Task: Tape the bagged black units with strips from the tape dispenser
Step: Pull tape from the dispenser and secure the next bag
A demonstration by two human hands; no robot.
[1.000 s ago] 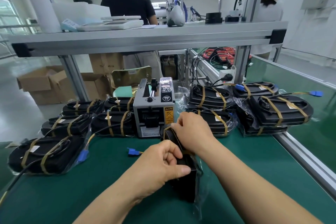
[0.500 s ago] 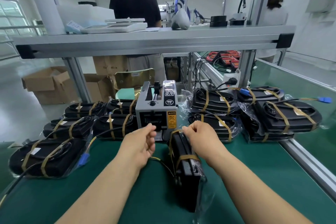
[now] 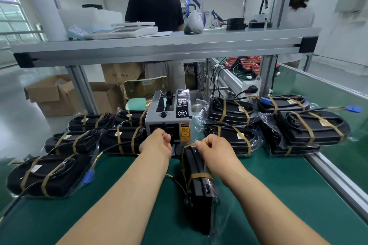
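Since a moment ago the left hand (image 3: 157,142) has left the bagged black unit (image 3: 199,191) and reached forward to the front slot of the tape dispenser (image 3: 168,119) at the middle of the frame. Its fingers are curled against the outlet, though whether they pinch a strip cannot be told. Just right of it the right hand (image 3: 216,150) stays clamped over the far end of that unit, which stands on its edge on the green desk (image 3: 278,185) below centre, two brown tape bands already round it, between piles of taped units (image 3: 310,131).
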